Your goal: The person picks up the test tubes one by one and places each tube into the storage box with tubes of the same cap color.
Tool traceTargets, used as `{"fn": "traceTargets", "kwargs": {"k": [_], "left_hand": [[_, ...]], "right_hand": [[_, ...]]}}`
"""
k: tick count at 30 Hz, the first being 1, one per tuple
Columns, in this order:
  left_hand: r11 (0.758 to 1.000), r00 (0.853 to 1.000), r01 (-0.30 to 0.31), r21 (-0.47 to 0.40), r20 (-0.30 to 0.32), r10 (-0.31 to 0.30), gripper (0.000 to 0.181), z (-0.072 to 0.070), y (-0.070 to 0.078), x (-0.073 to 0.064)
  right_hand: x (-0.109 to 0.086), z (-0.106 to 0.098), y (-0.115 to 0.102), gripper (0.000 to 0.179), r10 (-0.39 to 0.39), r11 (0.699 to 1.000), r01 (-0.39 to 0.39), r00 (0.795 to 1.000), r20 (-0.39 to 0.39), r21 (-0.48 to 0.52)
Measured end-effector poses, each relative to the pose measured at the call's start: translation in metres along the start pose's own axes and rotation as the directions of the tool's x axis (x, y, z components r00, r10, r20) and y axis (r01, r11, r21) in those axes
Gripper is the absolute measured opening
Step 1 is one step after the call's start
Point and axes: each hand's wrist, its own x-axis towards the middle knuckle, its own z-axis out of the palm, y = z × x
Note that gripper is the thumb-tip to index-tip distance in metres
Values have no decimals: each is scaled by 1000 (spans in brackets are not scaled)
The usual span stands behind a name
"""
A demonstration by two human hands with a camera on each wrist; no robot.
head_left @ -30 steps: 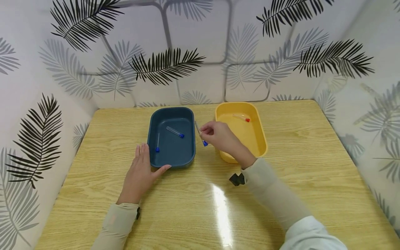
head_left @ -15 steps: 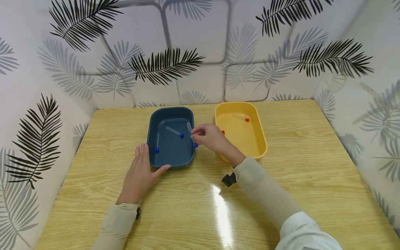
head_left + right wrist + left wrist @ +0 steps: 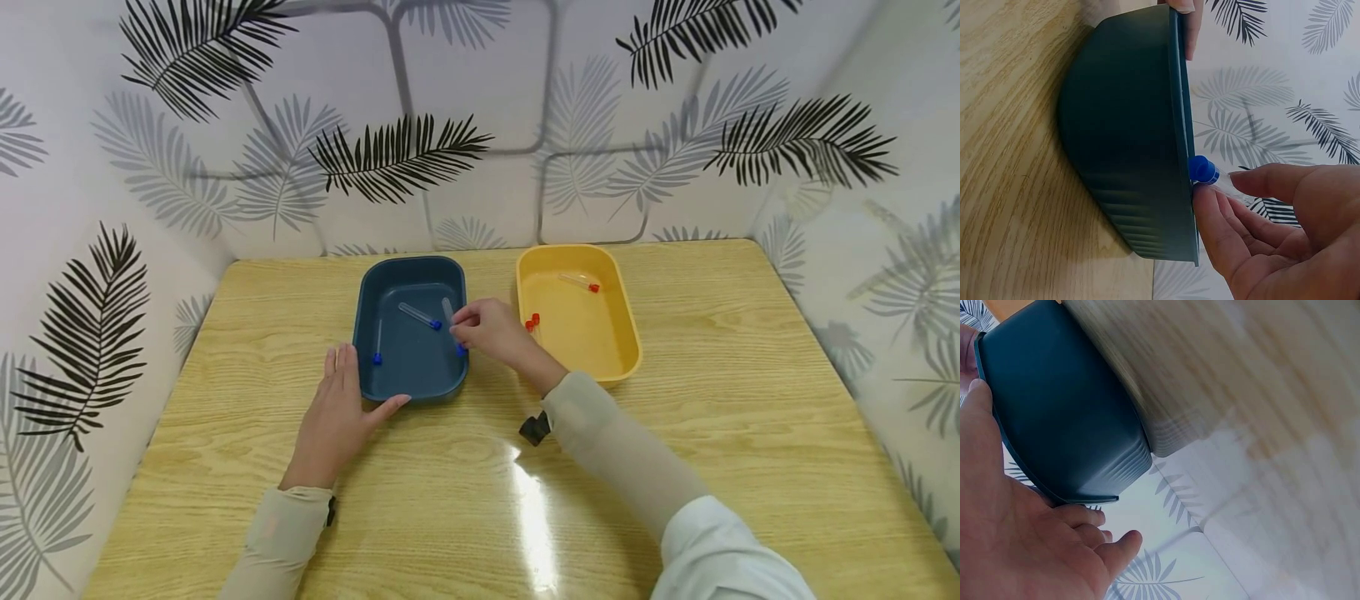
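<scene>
My right hand (image 3: 491,329) pinches a clear test tube (image 3: 448,311) with a blue cap at the right rim of the dark blue tray (image 3: 412,362). In the right wrist view the tube's blue cap (image 3: 1200,170) shows at the tray's rim, between thumb and fingers. Two more blue-capped test tubes lie inside: one tube (image 3: 416,313) slanted near the middle, another tube (image 3: 378,340) along the left. My left hand (image 3: 337,417) rests at the tray's near left corner, fingers along the side and thumb along the front rim. The left wrist view shows these fingers (image 3: 1119,550) extended.
To the right stands a yellow tray (image 3: 588,337). It holds a red-capped test tube (image 3: 577,281) near the back and red caps (image 3: 532,322) at its left wall, their tubes partly hidden. Both trays stand on a wooden table (image 3: 420,500) before a leaf-patterned backdrop (image 3: 480,92).
My right hand has moved left with the blue-capped test tube, from between the trays to over the blue tray's right rim. The red caps at the yellow tray's left came into sight. My left hand stays put.
</scene>
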Motion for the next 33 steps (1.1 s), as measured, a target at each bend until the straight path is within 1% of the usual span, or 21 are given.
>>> {"fn": "traceTargets", "kwargs": {"k": [5, 10, 15, 18, 23, 28, 33], "left_hand": [[1000, 1000, 1, 10, 0, -1, 110, 0, 0, 0], [1000, 1000, -4, 3, 6, 4, 110, 0, 0, 0], [1000, 1000, -10, 10, -10, 10, 110, 1, 0, 0], [1000, 1000, -14, 12, -20, 14, 110, 1, 0, 0], [1000, 1000, -14, 5, -6, 14, 110, 2, 0, 0], [1000, 1000, -17, 5, -13, 17, 110, 2, 0, 0], [1000, 1000, -16, 10, -24, 16, 109, 3, -1, -1]], "right_hand": [[2, 4, 0, 13, -7, 1000, 7, 1000, -13, -30], [2, 5, -2, 12, 9, 999, -9, 1000, -15, -49], [5, 5, -5, 12, 5, 996, -6, 1000, -19, -83], [8, 6, -6, 13, -2, 994, 0, 1000, -16, -109], [12, 6, -9, 15, 15, 989, -14, 1000, 8, -144], [17, 5, -16, 15, 31, 970, -14, 997, 66, -243], [21, 5, -29, 24, 35, 932, 13, 991, 128, -361]]}}
